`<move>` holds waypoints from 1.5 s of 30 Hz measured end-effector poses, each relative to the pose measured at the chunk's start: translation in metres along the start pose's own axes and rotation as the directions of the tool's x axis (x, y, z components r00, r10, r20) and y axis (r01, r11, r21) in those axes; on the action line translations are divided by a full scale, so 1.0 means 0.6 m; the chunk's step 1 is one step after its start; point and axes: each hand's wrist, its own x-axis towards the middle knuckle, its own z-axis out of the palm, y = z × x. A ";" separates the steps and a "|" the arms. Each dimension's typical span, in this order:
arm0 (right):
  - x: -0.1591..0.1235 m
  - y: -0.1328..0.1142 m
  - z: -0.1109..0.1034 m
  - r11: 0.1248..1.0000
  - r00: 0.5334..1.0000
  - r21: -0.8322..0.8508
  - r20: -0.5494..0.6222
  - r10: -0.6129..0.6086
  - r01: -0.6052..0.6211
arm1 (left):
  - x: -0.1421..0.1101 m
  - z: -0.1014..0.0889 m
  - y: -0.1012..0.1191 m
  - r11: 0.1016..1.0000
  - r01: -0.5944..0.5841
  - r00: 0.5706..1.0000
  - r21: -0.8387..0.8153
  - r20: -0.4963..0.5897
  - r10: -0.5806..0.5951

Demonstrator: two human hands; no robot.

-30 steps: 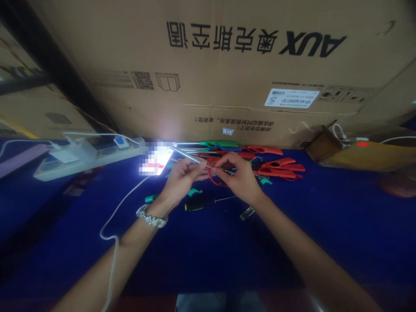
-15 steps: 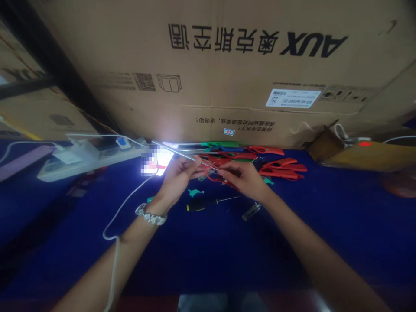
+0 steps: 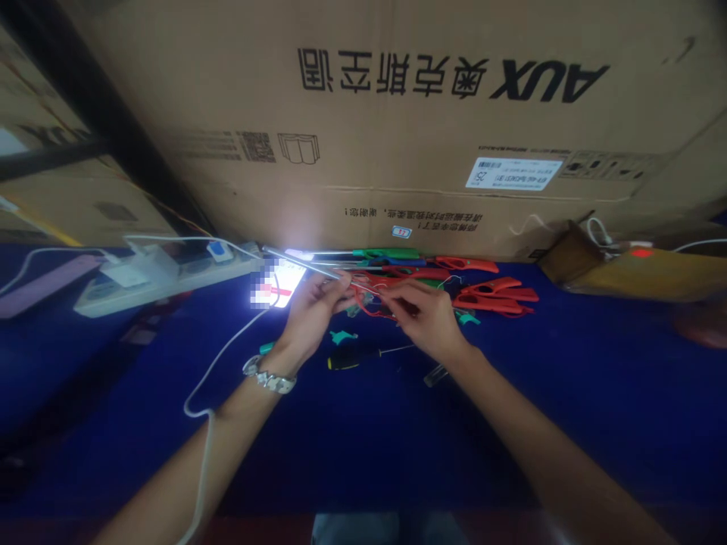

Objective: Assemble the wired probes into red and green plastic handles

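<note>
My left hand (image 3: 310,312), with a metal watch on its wrist, is closed round a long thin metal tube (image 3: 295,263) that sticks out up and to the left. My right hand (image 3: 423,314) pinches the red end of that same piece, with thin red wire looping between the two hands. Both hands hover above a blue cloth (image 3: 363,424). Below them lies a black-handled screwdriver (image 3: 363,356) with a yellow band. Small teal parts (image 3: 342,336) lie beside it.
A pile of red and green long-nosed lighters (image 3: 454,276) lies against a big cardboard box (image 3: 397,121). A lit phone (image 3: 278,281) with a white cable (image 3: 219,359) sits left of my hands. A white power strip (image 3: 141,276) lies far left.
The tube in my left hand has tilted lower toward the left. My right hand has shifted slightly right along the red end. Both hands stay closed.
</note>
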 end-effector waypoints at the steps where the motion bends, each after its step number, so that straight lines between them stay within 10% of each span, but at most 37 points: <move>1: -0.001 -0.003 0.001 0.994 0.997 -0.079 0.005 -0.076 0.076 | 0.000 0.000 0.001 1.000 0.000 1.000 0.000 -0.015 0.000; 12: -0.006 0.003 0.002 0.910 0.955 -0.296 0.034 -0.293 0.290 | -0.002 0.006 0.004 1.000 -0.001 0.999 -0.014 -0.049 0.000; 45: -0.012 0.003 0.025 0.959 0.987 -0.238 -0.014 -0.163 0.155 | -0.005 0.010 0.003 0.995 -0.067 0.995 0.074 -0.073 0.072</move>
